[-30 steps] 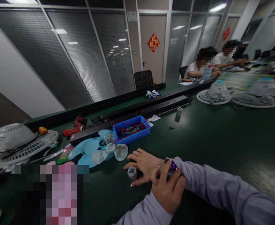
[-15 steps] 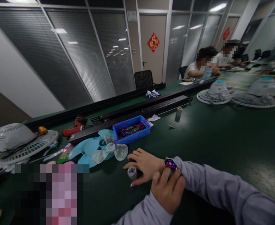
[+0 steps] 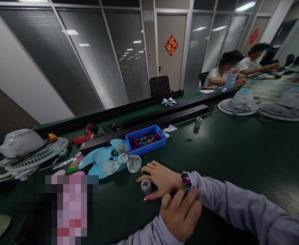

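Observation:
My right hand (image 3: pixel 161 179) lies palm down on the green table (image 3: pixel 241 160), fingers spread and pointing left. A small grey metal cylinder (image 3: pixel 146 186) stands between its thumb and forefinger, touching or nearly touching them. A purple-faced watch (image 3: pixel 186 179) sits on that wrist. My left hand (image 3: pixel 180 213) crosses under from below. Its loosely bent fingers rest on the right sleeve cuff just beside the watch and hold nothing.
A blue bin of wired circuit boards (image 3: pixel 146 139), pale fan blades (image 3: pixel 111 160) and a red power screwdriver (image 3: pixel 86 134) lie beyond my hands. Fan grilles with motor housings stand at the left (image 3: pixel 29 149) and the far right (image 3: pixel 241 102). Two people sit at the far end.
My left hand has slid back off the watch, which now shows fully. The right hand has stayed put by the cylinder. The view has shifted slightly.

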`<state>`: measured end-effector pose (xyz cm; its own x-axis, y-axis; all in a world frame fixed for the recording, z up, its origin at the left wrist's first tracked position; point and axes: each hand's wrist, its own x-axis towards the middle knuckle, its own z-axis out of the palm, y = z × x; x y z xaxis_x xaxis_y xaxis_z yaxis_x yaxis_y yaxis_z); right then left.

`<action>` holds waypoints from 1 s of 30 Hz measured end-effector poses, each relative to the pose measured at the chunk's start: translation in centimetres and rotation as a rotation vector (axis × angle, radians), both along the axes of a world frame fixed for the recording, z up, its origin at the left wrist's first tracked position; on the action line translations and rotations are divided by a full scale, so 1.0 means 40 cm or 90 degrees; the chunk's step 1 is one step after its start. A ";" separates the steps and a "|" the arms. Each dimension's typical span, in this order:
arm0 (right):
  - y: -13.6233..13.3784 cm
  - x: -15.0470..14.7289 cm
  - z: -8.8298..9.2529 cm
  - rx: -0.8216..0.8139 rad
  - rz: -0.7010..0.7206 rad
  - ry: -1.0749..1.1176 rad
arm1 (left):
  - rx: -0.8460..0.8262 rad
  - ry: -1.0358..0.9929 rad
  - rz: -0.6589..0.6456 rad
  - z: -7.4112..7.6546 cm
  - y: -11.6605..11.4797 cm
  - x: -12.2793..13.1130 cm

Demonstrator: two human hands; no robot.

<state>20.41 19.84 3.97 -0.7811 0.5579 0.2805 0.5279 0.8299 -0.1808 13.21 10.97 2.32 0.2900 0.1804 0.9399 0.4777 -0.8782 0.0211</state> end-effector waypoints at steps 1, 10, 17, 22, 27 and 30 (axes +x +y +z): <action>-0.001 0.001 0.000 -0.010 0.002 0.006 | 0.004 -0.025 0.014 0.003 -0.009 -0.023; -0.037 -0.012 -0.021 -0.182 -0.066 0.211 | -0.237 -0.032 0.256 -0.004 0.027 -0.288; -0.079 -0.046 -0.043 -0.227 -0.177 0.267 | -0.280 -0.019 0.191 -0.001 0.110 -0.264; -0.075 -0.045 -0.045 -0.253 -0.188 0.329 | -0.300 -0.044 0.169 -0.010 0.129 -0.263; -0.072 -0.043 -0.056 -0.273 -0.221 0.367 | -0.277 -0.093 0.117 -0.030 0.145 -0.298; -0.070 -0.041 -0.058 -0.279 -0.237 0.363 | -0.260 -0.079 0.154 -0.051 0.158 -0.344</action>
